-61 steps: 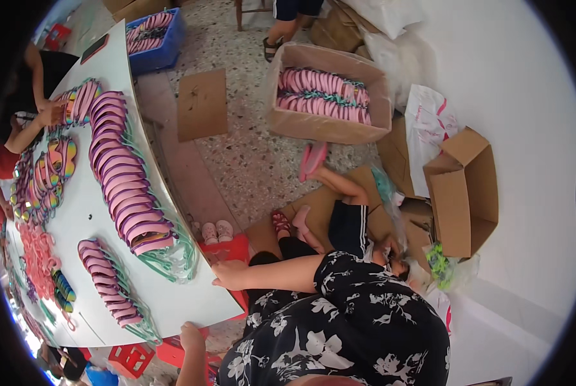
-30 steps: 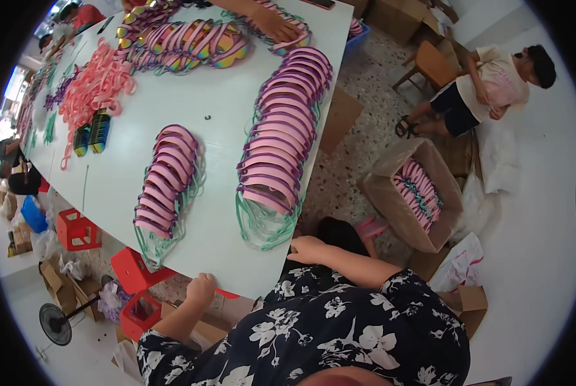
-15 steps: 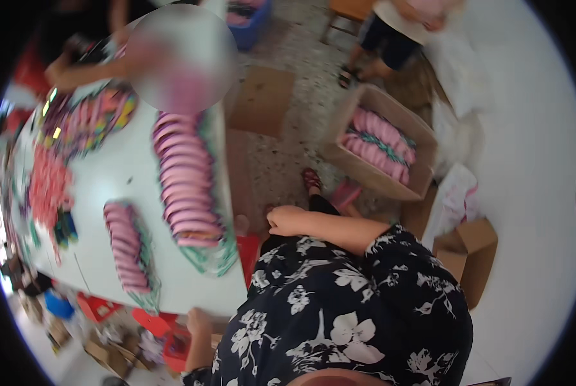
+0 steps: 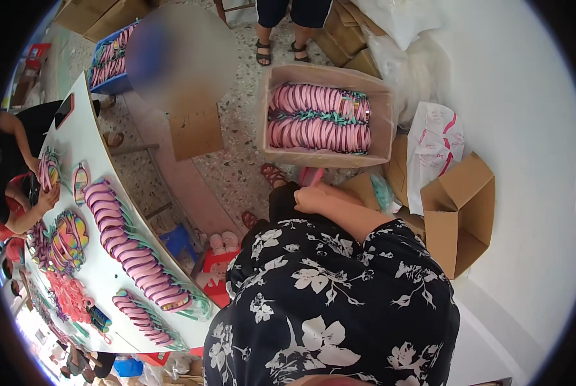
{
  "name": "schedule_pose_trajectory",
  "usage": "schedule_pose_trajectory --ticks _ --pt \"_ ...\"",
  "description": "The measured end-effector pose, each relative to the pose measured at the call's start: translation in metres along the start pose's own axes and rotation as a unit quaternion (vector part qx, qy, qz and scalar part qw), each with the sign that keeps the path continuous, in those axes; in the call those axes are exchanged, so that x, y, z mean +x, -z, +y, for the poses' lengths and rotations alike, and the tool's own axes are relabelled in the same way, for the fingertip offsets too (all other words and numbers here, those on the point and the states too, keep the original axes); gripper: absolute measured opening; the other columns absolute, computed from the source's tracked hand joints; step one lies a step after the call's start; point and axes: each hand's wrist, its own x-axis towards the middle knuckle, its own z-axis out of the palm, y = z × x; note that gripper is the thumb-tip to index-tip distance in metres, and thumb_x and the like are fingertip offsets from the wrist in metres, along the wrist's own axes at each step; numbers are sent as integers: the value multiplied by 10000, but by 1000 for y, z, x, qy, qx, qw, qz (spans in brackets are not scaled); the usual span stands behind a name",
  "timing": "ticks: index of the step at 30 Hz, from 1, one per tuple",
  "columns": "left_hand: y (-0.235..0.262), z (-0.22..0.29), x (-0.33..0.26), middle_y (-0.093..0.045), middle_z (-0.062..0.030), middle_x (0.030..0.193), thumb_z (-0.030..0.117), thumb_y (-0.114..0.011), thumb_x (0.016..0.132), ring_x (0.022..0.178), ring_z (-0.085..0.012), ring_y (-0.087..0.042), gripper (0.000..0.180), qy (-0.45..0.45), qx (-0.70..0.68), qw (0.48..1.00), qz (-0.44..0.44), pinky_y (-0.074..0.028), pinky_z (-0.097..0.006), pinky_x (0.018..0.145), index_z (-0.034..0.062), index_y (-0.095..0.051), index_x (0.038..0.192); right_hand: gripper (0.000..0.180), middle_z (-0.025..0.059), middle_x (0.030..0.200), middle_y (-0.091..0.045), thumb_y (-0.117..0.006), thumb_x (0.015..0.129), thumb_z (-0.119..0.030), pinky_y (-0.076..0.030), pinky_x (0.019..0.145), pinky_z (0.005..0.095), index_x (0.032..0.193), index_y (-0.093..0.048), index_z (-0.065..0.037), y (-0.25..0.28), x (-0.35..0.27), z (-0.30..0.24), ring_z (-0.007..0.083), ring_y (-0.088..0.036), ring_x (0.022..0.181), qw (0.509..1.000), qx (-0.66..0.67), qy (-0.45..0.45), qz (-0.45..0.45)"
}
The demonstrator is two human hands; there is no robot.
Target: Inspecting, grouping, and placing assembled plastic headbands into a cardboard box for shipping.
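Note:
My right hand (image 4: 308, 199) is held in front of my body, its fingers curled closed, and nothing shows in them. It is apart from the table and the boxes, beside a pink plastic object (image 4: 311, 175) low behind it. My left hand is out of view. On the white table (image 4: 117, 321) to the left lies a long row of pink goggle-like pieces (image 4: 133, 251) with teal straps, overlapping one another. A shorter row (image 4: 143, 318) lies nearer me. An open carton (image 4: 326, 159) on the floor ahead holds two packed rows of pink pieces (image 4: 317, 135).
Across the table, a co-worker's hands (image 4: 43, 199) handle similar pieces. Multicoloured pieces (image 4: 69, 241) and coral-pink strips (image 4: 69, 296) lie there. An open empty carton (image 4: 458, 219) stands at right, by a white wall. Another person's legs (image 4: 294, 29) stand beyond the packed carton. A red stool (image 4: 218, 260) is beside the table.
My view has turned right, so the table has shifted left and the packed carton sits more central. My left hand, earlier at the table's near edge, has left the view.

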Motion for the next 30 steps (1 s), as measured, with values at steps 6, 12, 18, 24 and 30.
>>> schedule_pose_trajectory --ticks 6,12,18,24,30 --pt "-6 44 5 -687 -172 897 294 -662 873 839 -360 -680 249 -18 -46 999 16 -531 -447 739 48 -652 911 237 158 772 -681 -727 754 -291 -520 707 473 778 -670 -62 11 20 1 350 -670 773 997 51 53 -4" --pt "-17 58 4 -701 -176 838 308 -676 873 790 -358 -689 263 -20 -109 993 46 -527 -434 712 46 -667 869 238 177 764 -673 -721 752 -280 -513 699 477 756 -661 -49 17 39 -8 366 -661 760 997 14 75 -10" --pt "-39 45 18 -693 -148 771 335 -690 890 718 -275 -687 290 -46 -254 964 58 -519 -385 684 48 -666 857 249 200 764 -674 -679 746 -276 -518 698 478 747 -687 -27 10 64 -36 372 -664 747 997 -48 62 25" --pt "-50 11 30 -691 -144 788 349 -678 903 725 -255 -681 309 -57 -262 959 90 -515 -373 693 40 -672 893 215 193 780 -685 -666 732 -280 -523 733 484 762 -714 -73 -9 85 -93 362 -676 786 990 -92 87 -63" --pt "-47 -11 44 -690 -142 783 340 -680 902 718 -249 -677 303 -57 -280 953 103 -513 -370 688 38 -671 893 197 158 868 -704 -667 740 -277 -523 755 489 829 -716 -108 -19 84 -124 350 -679 846 988 -111 78 -73"
